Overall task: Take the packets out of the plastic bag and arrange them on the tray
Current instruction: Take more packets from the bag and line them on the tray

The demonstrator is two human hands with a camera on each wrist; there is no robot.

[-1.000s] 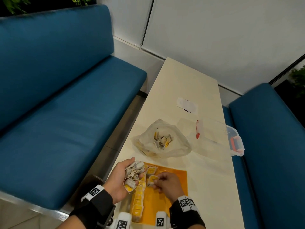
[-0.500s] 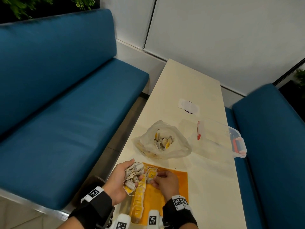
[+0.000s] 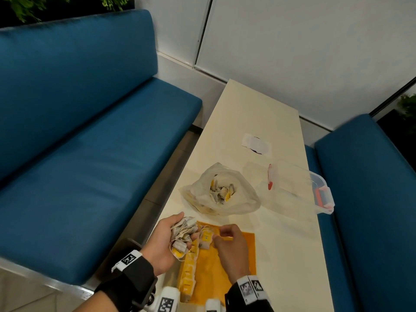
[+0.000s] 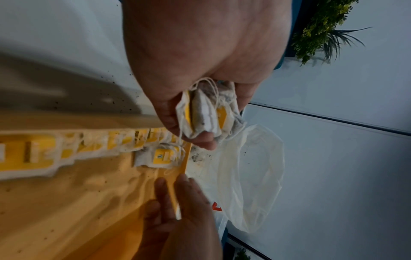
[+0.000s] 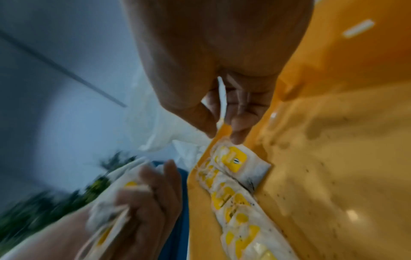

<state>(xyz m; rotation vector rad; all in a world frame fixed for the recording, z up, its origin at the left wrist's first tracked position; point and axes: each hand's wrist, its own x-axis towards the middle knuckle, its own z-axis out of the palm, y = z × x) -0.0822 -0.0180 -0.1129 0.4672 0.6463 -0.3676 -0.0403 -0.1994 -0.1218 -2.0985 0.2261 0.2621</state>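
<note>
My left hand [image 3: 186, 228] grips a bundle of white-and-yellow packets [image 3: 182, 231] with strings, just above the orange tray's [image 3: 225, 278] far left corner. In the left wrist view the bundle [image 4: 206, 112] sits in the curled fingers. A row of packets [image 3: 189, 271] runs along the tray's left side, and one packet [image 5: 235, 161] lies beside the row's far end. My right hand [image 3: 221, 236] pinches the tray's far rim [image 5: 222, 130] next to that packet. The plastic bag [image 3: 220, 194] lies open beyond the tray with packets inside.
A clear plastic box [image 3: 299, 188] with red latches stands right of the bag. A white paper patch [image 3: 256, 144] lies farther up the cream table [image 3: 258, 113]. Blue benches flank the table on the left [image 3: 90, 165] and right [image 3: 371, 199].
My right hand has let go of the packet it was setting down and shifted slightly right, onto the tray's far rim. My left hand still holds the bundle in the same place.
</note>
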